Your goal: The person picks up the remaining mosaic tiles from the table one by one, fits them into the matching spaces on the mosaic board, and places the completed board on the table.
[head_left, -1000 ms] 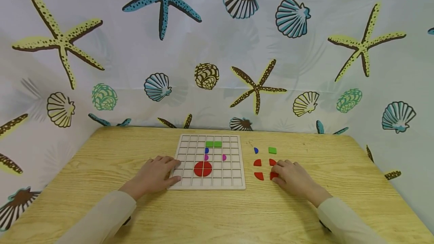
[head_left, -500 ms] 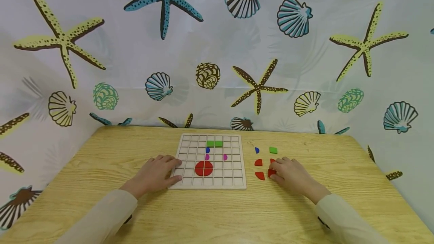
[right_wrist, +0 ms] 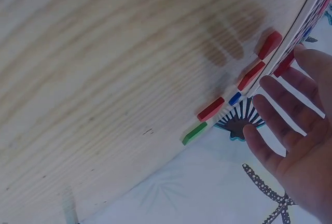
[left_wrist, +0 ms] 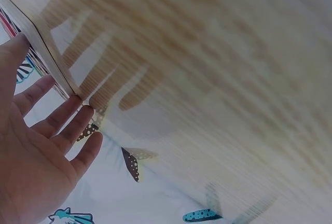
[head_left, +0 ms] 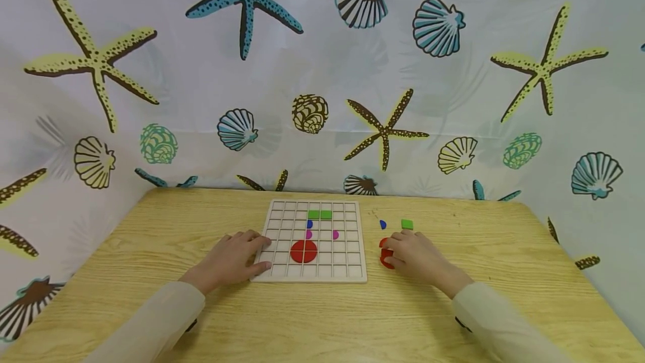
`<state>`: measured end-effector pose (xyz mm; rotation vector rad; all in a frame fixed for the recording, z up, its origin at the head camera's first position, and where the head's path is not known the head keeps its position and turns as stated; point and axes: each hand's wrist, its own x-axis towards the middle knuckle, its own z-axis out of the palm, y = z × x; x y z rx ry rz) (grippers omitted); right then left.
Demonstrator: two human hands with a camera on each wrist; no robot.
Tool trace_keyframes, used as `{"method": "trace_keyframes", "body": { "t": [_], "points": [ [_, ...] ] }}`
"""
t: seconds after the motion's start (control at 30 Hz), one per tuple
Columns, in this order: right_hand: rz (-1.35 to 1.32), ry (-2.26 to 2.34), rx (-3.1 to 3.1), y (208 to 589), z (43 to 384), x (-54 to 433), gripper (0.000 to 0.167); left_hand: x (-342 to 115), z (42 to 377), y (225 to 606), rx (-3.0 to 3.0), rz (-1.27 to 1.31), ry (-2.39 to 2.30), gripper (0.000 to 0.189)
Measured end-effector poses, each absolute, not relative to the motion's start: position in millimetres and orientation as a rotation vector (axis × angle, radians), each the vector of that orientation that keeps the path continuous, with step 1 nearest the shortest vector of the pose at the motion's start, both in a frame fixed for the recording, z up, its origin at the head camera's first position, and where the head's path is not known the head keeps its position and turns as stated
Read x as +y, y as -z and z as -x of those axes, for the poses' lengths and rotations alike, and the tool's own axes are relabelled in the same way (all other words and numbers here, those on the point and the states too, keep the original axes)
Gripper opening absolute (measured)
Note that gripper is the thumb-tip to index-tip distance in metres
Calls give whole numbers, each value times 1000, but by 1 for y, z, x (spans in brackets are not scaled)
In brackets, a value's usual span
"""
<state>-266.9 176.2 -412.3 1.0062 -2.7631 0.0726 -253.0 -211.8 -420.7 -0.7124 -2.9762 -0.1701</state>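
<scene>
My left hand (head_left: 230, 257) rests at the left edge of a pale gridded board (head_left: 347, 269), fingers spread along its rim. My right hand (head_left: 418, 255) pinches a red quarter-circle piece (right_wrist: 284, 67) between thumb and fingers, to the right of the board. Beneath these fingers, other red quarter pieces (right_wrist: 251, 75) lie on the table, partly covered in the head view. On the board sit a red disc of quarter pieces (head_left: 298, 246), two green squares (head_left: 314, 214), a blue half-circle (head_left: 309, 224) and two magenta half-circles (head_left: 335, 234).
Behind the right hand, a loose blue half-circle (head_left: 383, 224) and a green square (head_left: 407, 224) lie on the wooden table (head_left: 322, 324). A curtain printed with shells and starfish (head_left: 282, 71) stands along the table's back and sides.
The right hand has lifted a red quarter piece from the right-hand column and moved left over the other red pieces. The left hand has stayed on the board's edge.
</scene>
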Motion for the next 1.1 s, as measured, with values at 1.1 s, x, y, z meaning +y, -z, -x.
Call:
{"method": "trace_keyframes", "body": {
  "t": [1.1],
  "points": [
    [-1222, -100, -2788, 405, 274, 107, 21, -212, 255, 419, -3000, 720, 145, 51]
  ]
}}
